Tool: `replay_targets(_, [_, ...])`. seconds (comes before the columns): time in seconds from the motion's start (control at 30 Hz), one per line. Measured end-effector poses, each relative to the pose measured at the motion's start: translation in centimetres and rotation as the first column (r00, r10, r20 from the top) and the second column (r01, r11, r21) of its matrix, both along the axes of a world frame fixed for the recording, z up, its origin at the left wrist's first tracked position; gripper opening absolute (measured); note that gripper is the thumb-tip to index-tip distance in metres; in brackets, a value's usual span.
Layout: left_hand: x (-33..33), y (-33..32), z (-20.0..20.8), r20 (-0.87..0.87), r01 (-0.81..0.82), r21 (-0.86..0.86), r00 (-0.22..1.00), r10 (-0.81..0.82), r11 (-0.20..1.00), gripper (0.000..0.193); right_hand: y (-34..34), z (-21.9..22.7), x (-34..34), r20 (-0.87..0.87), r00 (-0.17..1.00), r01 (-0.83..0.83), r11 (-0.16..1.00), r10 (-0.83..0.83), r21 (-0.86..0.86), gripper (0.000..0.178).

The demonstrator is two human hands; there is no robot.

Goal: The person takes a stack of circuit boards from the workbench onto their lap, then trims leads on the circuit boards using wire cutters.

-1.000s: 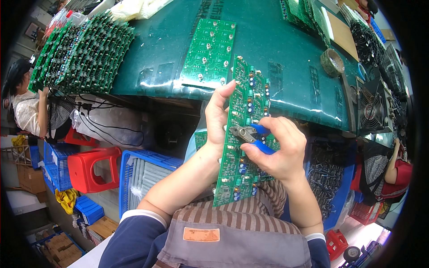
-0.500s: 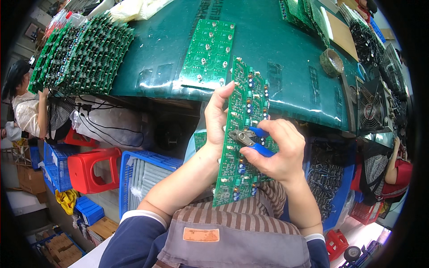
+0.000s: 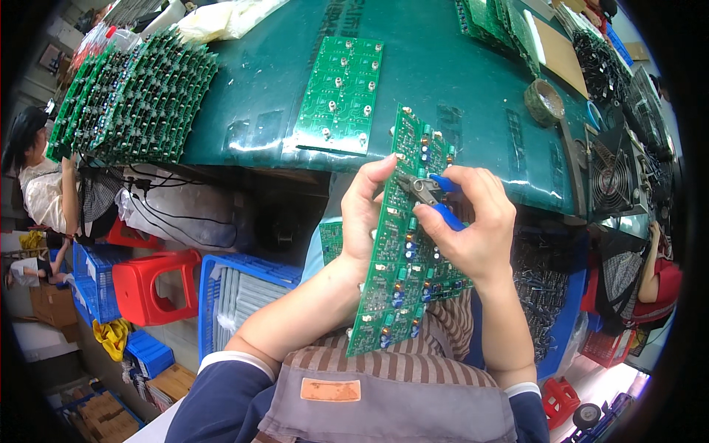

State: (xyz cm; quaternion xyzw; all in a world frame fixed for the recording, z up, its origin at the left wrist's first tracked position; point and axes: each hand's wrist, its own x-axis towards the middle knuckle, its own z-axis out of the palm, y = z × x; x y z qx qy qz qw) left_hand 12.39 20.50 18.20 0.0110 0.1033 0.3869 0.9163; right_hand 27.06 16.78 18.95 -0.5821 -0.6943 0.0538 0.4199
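A long green circuit board point(image 3: 384, 295) stands tilted over my lap, its face crowded with small parts and capacitors. My left hand point(image 3: 362, 210) grips its left edge, thumb on the upper part and the other fingers hidden behind. Blue-handled cutting pliers point(image 3: 448, 214) are in my right hand point(image 3: 480, 225), closed around both handles. Their metal jaws touch or hover just over the upper part of the board; I cannot tell which. Beyond, another green board point(image 3: 341, 96) lies flat on the table near its front edge.
A green-covered table point(image 3: 258, 81) spans the front. Stacked circuit boards point(image 3: 136, 96) stand at its left; a small round container point(image 3: 544, 102) and a metal fan point(image 3: 611, 181) are on the right. Beside me are a red stool point(image 3: 156, 286) and blue crates point(image 3: 244, 266). People sit at both sides.
The pliers and my right hand have moved up along the board and slightly right. The held board has shifted a little and leans more, with my left hand slightly lower on it.
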Motion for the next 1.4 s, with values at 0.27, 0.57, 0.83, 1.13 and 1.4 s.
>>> replay_targets(0.27, [0.1,0.2,0.3,-0.175,-0.041,-0.045,0.984,0.032,0.998,0.045,-0.3,0.6,-0.2,-0.061,0.998,0.019,0.992,-0.027,-0.129,0.046])
replay_targets(0.57, [-0.2,0.4,-1.3,0.139,0.030,0.006,0.990,-0.030,1.000,0.048,0.1,0.4,-0.3,-0.004,1.000,0.006,1.000,-0.006,0.012,0.047])
replay_targets(0.83, [-0.2,0.4,-0.9,0.120,0.031,0.003,0.992,-0.031,1.000,0.048,-0.1,0.1,0.0,0.027,1.000,-0.006,0.998,0.005,0.060,0.046])
replay_targets(1.13, [-0.5,0.5,-1.5,0.128,0.037,0.019,0.991,-0.039,0.999,0.048,-0.2,0.1,-0.3,-0.017,1.000,-0.025,1.000,0.025,0.006,0.046])
replay_targets(1.4, [-0.2,-0.7,0.1,-0.106,0.012,-0.101,0.994,-0.023,0.995,0.050,0.9,0.1,1.2,0.040,0.997,0.063,0.996,-0.066,0.061,0.045])
